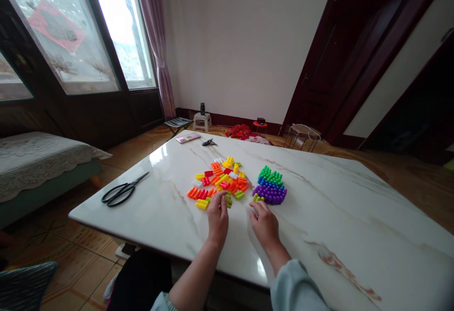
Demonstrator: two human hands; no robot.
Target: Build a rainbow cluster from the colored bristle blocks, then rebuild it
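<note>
Small plastic pieces lie in a loose pile (pixel 222 178) in red, orange, yellow, white and yellow-green. To the right, green pieces (pixel 270 175), blue pieces and purple pieces (pixel 270 194) stand grouped in rows. My left hand (pixel 217 214) is at the near edge of the pile, its fingers closed by yellow-green pieces; what they hold is hidden. My right hand (pixel 264 221) has curled fingers just in front of a few yellow-green pieces (pixel 258 198), beside the purple ones. Whether it grips one is too small to tell.
Black scissors (pixel 122 192) lie on the left of the white marble table (pixel 170 216). A phone (pixel 187 137) and small dark pliers (pixel 209 143) rest near the far edge. Beyond are stools, a wall and a door; a covered bed stands at left.
</note>
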